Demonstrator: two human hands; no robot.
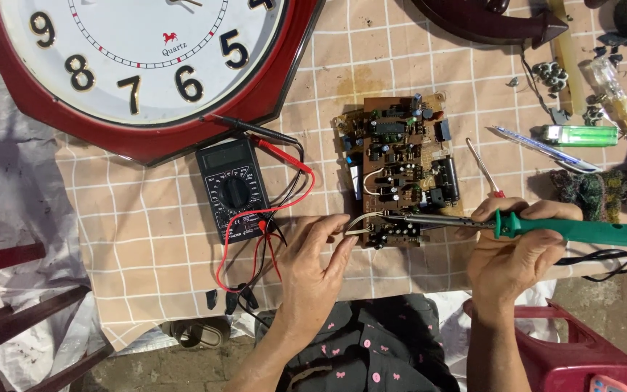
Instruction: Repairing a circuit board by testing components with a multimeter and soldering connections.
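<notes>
A brown circuit board (400, 170) full of small components lies on a checked cloth (154, 225). My right hand (513, 250) grips a green-handled soldering iron (582, 231); its dark tip reaches left to the board's near-left corner. My left hand (317, 265) pinches a thin white wire (361, 221) that curves up to the same corner, right by the iron's tip.
A black multimeter (235, 192) with red and black leads lies left of the board. A big red wall clock (139, 65) fills the top left. A small screwdriver (484, 168), pen (542, 149), green lighter (582, 135) and loose parts lie at right. A red stool (582, 356) stands below.
</notes>
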